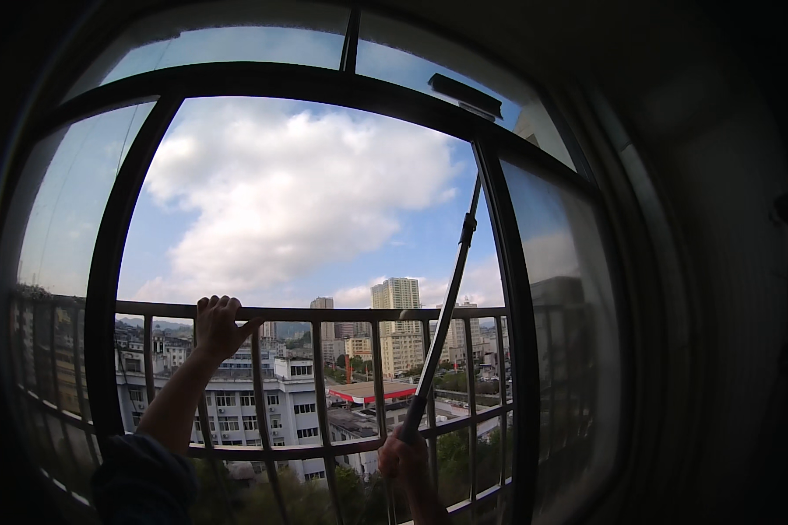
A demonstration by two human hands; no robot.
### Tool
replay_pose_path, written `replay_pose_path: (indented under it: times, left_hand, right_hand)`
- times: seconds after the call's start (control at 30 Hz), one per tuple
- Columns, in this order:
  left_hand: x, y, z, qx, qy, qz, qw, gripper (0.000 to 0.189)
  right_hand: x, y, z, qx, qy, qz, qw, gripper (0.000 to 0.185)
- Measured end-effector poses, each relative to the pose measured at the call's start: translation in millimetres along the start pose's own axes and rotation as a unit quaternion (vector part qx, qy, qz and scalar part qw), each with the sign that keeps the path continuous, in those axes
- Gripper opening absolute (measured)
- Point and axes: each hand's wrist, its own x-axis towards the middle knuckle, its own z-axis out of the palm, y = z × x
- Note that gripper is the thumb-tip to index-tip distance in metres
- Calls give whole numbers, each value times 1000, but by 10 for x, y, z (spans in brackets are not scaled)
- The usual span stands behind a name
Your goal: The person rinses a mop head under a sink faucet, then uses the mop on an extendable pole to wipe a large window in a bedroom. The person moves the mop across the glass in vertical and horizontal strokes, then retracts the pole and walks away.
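My left hand [218, 330] grips the top rail of a metal window railing [348, 315], its fingers curled over the bar. Lower down and to the right, my right hand [404, 455] is closed around the dark grip of a telescopic pole [450, 295]. The pole slants up through the open window and passes outside the frame. At its upper end a dark, wide window-cleaning head [466, 96] shows through the upper right pane, on the outer side. Part of the pole is hidden behind the frame.
A dark window frame [522, 341] surrounds the opening, with glass panes at left, right and above. A frame bar [262, 77] crosses over the opening. Vertical railing bars span its lower part. Beyond lie buildings [397, 321] and trees far below. A shadowed wall stands at right.
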Motion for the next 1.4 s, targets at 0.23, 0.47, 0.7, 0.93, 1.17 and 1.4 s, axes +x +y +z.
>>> replay_pose_path:
  times: [0.23, 0.47, 0.7, 0.93, 1.17, 1.4]
  left_hand:
    - [-7, -13, -10, 0, -8, -4, 1000, 53]
    - [-11, -24, 2, -7, 2, -10, 1000, 56]
    - [-20, -12, 11, -4, 8, -6, 1000, 55]
    - [-12, 2, -2, 14, -4, -6, 1000, 54]
    - [-24, 14, 8, 10, -1, -3, 1000, 44]
    - [-8, 21, -6, 20, -30, -19, 999, 49]
  right_hand:
    - [1102, -772, 174, -9, -4, 41, 999, 9]
    - [2298, -1420, 257, -3, -94, 41, 995, 18]
    - [3136, -1494, 202, -70, -50, -13, 996, 28]
    - [3837, -1578, 130, -100, -39, -50, 993, 29]
    - [4319, -1839, 135, -90, -16, -82, 992, 32]
    - [3747, -1488, -30, -47, -26, -94, 994, 26]
